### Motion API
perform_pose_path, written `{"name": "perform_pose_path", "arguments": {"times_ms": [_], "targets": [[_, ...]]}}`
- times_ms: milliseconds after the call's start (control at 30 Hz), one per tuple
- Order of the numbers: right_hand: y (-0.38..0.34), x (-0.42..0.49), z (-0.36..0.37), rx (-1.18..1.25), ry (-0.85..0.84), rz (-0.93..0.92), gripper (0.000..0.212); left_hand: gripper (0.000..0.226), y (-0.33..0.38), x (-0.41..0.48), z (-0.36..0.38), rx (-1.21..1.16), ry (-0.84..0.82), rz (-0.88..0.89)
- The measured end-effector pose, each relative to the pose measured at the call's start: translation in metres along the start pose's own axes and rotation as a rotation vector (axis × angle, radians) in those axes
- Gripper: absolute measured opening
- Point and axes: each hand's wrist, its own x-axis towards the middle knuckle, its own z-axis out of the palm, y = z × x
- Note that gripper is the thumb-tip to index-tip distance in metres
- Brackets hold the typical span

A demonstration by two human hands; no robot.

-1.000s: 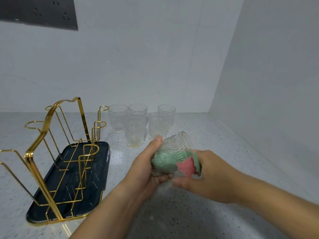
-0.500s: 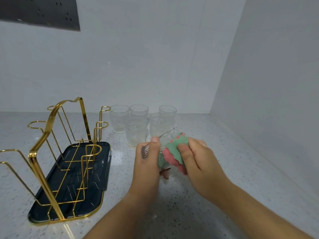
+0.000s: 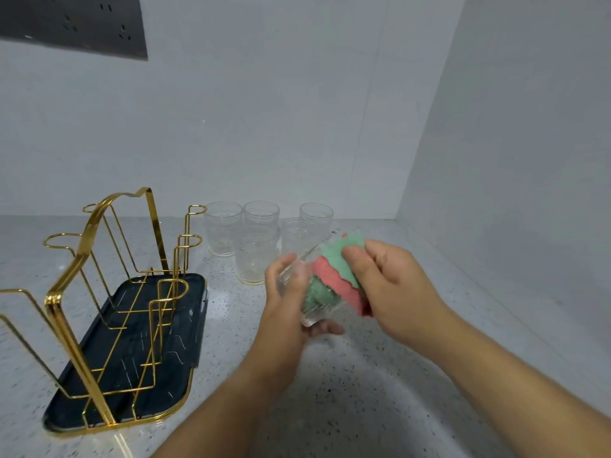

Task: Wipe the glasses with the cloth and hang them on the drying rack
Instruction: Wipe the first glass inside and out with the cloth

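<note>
My left hand (image 3: 284, 312) grips a clear ribbed glass (image 3: 314, 309), tilted with its mouth pointing up and to the right, above the counter. My right hand (image 3: 393, 285) presses a green and pink cloth (image 3: 337, 272) against the glass; part of the cloth is stuffed inside it and shows green through the wall. Several more clear glasses (image 3: 254, 256) stand upright in a group behind my hands. The gold wire drying rack (image 3: 99, 276) stands at the left on its dark tray (image 3: 185, 325), with nothing hanging on it.
The speckled grey counter (image 3: 363, 391) ends at a white back wall and a white side wall on the right, forming a corner. A dark socket panel (image 3: 72, 24) is mounted on the wall at upper left.
The glass has turned in my left hand and the cloth has shifted over and into it; my right hand has moved from under the glass to its upper right side.
</note>
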Motion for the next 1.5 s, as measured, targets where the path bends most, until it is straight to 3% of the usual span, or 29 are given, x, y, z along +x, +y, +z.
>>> {"name": "perform_pose_path", "arguments": {"times_ms": [100,200,300,400,467,533,633,733,833,900,1000,1067,1200,1267,1333,1433,1500], "targets": [[0.010,-0.006,0.003,-0.260,-0.043,-0.202,0.049,0.075,0.013,0.003,-0.002,-0.204,-0.107,-0.290],[0.015,-0.007,0.004,-0.347,-0.052,-0.235,0.051,0.064,0.015,0.002,-0.001,-0.236,-0.114,-0.360],[0.011,-0.006,0.006,-0.141,-0.039,-0.104,0.046,0.059,0.012,0.001,0.001,-0.011,-0.004,-0.091],[0.003,-0.005,0.006,0.132,0.016,0.080,0.049,0.034,-0.002,-0.003,-0.003,0.355,0.039,0.253],[0.001,-0.003,0.003,0.166,0.014,0.127,0.051,0.033,-0.010,-0.004,-0.007,0.438,0.021,0.324],[0.002,-0.005,0.000,0.114,-0.014,0.095,0.049,0.036,-0.007,-0.004,-0.006,0.292,0.003,0.196],[0.011,-0.014,0.003,-0.051,-0.053,-0.051,0.047,0.066,0.010,-0.001,-0.001,-0.094,-0.068,-0.188],[0.018,-0.019,0.007,-0.121,-0.058,-0.096,0.049,0.064,0.013,0.000,0.000,-0.152,-0.121,-0.320],[0.012,-0.013,0.003,0.078,-0.040,0.048,0.043,0.060,0.007,-0.001,0.000,0.073,-0.039,-0.088],[0.008,-0.005,-0.002,0.136,-0.023,0.150,0.050,0.034,-0.001,-0.003,-0.003,0.318,-0.036,0.138],[0.005,0.006,-0.010,0.114,-0.055,0.240,0.052,0.051,-0.014,-0.004,-0.010,0.461,-0.118,0.311],[0.007,0.009,-0.015,0.072,-0.083,0.224,0.049,0.051,-0.010,-0.003,-0.011,0.377,-0.148,0.244],[0.008,0.003,-0.020,0.000,-0.134,0.079,0.044,0.062,0.005,0.002,-0.005,-0.045,-0.195,-0.216],[0.006,0.001,-0.020,0.048,-0.151,0.052,0.041,0.062,0.008,0.003,-0.003,-0.120,-0.235,-0.304],[0.004,0.002,-0.022,0.082,-0.161,0.056,0.042,0.053,0.008,0.001,-0.003,-0.061,-0.244,-0.233],[0.002,0.008,-0.024,-0.010,-0.212,0.105,0.047,0.036,0.003,-0.001,-0.006,0.293,-0.197,0.070],[0.001,0.011,-0.022,-0.083,-0.224,0.156,0.046,0.056,-0.004,-0.001,-0.007,0.426,-0.180,0.205]]}}
